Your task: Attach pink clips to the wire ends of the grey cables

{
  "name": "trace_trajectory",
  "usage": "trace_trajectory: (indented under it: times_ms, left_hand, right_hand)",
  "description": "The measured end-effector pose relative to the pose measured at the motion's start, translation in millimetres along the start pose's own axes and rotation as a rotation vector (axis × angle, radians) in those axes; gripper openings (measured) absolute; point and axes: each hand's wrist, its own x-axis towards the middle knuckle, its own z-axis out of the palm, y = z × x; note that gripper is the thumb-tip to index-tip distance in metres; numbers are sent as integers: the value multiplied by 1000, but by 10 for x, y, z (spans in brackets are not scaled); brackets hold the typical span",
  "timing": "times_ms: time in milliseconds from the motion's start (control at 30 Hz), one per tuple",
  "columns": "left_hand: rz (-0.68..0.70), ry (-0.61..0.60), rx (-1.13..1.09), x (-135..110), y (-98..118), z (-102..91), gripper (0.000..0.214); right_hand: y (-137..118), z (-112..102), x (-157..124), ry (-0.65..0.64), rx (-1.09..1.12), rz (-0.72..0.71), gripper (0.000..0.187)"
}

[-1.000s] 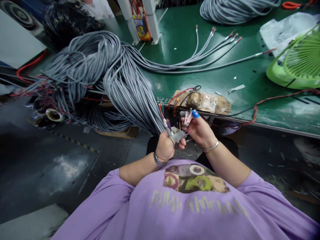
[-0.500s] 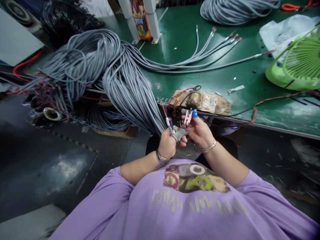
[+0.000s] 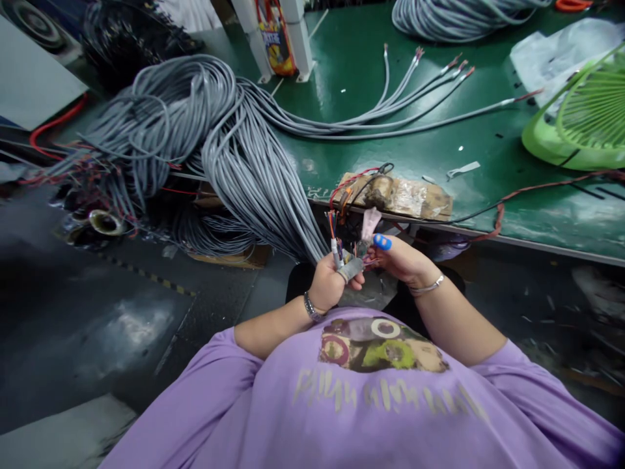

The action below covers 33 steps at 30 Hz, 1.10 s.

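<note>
My left hand [image 3: 328,281] is closed around the end of a grey cable [image 3: 334,255], its thin coloured wires [image 3: 333,225] pointing up past the fingers. A grey cover sits on the left thumb. Close beside it on the right, my right hand [image 3: 404,260] is closed, with a blue cover on the thumb. A small pink clip-like tool [image 3: 371,223], blurred by motion, sticks up from the right fingertips. Fine reddish wire ends [image 3: 372,262] lie between the two hands. The right fingers are partly hidden.
A big bundle of grey cables [image 3: 254,163] drapes over the bench's front edge at left. Several stripped cable ends lie across the green bench [image 3: 332,78]. A taped cardboard piece [image 3: 415,197] sits at the edge ahead of my hands; a green fan [image 3: 581,124] stands right.
My right hand has moved a little right and down, away from my left. The pink tool has turned and blurred. My left hand keeps its grip, with the coloured wires tipped slightly right.
</note>
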Motion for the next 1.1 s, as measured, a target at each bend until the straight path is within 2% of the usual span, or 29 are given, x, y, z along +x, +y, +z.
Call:
trace_trajectory:
  times_ms: [133, 267, 433, 533, 667, 767, 900, 1100]
  left_hand:
    - [10, -46, 90, 19, -18, -13, 39]
    - [-61, -166, 165, 57, 17, -18, 34]
    - [-180, -289, 225, 92, 70, -44, 30]
    - [-161, -253, 194, 93, 63, -67, 34]
    - [-91, -119, 67, 98, 8, -80, 40]
    - [-63, -63, 3, 109, -32, -60, 43]
    - [-40, -82, -24, 118, -48, -40, 44]
    - [-64, -192, 62, 88, -37, -151, 44]
  right_hand:
    - [-93, 0, -89, -3, -163, -59, 30]
    - [-141, 51, -124, -18, -320, -108, 26]
    - [-100, 83, -141, -25, -497, -252, 24]
    - [-79, 51, -177, 1, -443, -267, 26]
    - [-27, -17, -253, 57, -324, -194, 34]
    - [75, 32, -280, 96, -240, -181, 35]
    - [187, 226, -245, 227, -73, -284, 28]
    - [138, 366, -176, 188, -65, -257, 31]
